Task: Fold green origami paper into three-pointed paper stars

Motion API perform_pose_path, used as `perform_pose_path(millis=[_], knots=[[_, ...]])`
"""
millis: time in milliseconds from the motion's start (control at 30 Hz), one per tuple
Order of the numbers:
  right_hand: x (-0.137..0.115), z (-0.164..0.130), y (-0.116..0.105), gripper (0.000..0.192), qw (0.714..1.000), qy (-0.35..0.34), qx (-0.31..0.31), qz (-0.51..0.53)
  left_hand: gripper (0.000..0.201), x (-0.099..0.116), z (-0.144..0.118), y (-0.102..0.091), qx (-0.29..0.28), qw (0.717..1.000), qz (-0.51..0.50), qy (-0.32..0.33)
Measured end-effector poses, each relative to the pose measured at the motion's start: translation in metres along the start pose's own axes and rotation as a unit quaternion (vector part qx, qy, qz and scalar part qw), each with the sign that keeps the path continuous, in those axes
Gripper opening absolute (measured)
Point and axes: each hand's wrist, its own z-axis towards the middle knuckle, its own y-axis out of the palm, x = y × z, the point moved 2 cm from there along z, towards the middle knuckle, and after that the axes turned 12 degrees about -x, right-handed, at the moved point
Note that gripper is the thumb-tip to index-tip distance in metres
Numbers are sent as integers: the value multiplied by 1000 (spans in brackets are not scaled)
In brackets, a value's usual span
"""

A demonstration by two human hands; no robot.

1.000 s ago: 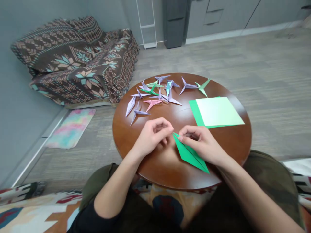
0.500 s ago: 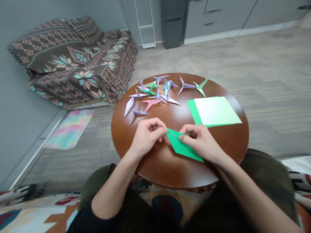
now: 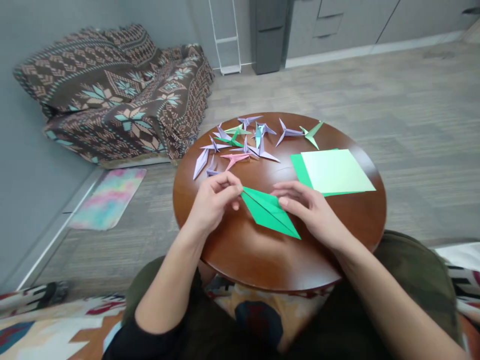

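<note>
A folded green paper (image 3: 270,214), kite-shaped with a crease running down its length, is held above the round table. My left hand (image 3: 216,200) pinches its far-left tip between thumb and fingers. At the paper's right corner is my right hand (image 3: 305,207), its fingers loosely spread and its thumb tip at the edge. Whether that thumb touches the paper is hard to tell. Beyond the left hand lie folded paper cranes, among them a pink one (image 3: 235,159), a dark green one (image 3: 233,138) and a light green one (image 3: 312,135).
The brown round table (image 3: 255,260) stands in front of my knees. Flat sheets, a pale green one (image 3: 335,170) over darker green paper (image 3: 299,167), lie at its right. A sofa with a patterned cover (image 3: 112,110) and a pastel mat (image 3: 108,200) are to the left.
My left hand has moved left and slightly away from me, carrying the green paper along. The right hand's fingers have loosened from the paper and spread apart.
</note>
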Motion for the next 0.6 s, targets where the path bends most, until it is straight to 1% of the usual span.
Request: perform_pose_path(millis=[33,67,167,233,367,433,467,500,567,600], knots=[[0,0,1,34,1000,18,-19,-1,18,-4,0,4,-17,1000,7,-6],[0,-1,2,33,998,39,-39,-8,18,-7,0,8,-35,999,19,-11],[1,-3,0,29,992,86,-79,-42,15,-10,0,13,-82,991,105,-29],[1,-4,-2,28,990,83,-91,-67,10,-9,-1,14,-109,981,154,-48],[0,-5,-5,23,986,64,-110,-107,5,-3,-2,13,-148,972,166,-74],[0,-5,-7,21,985,58,-109,-120,5,-1,-1,6,-148,971,172,-78],[0,-5,-8,20,985,56,-106,-124,6,1,0,0,-139,971,177,-76],[1,-5,-10,20,985,54,-103,-127,6,1,2,-6,-124,974,178,-72],[2,-5,-11,20,986,43,-89,-135,9,2,4,-18,-72,983,160,-46],[1,-5,-11,21,987,23,-68,-146,10,1,4,-21,-46,989,139,-32]])
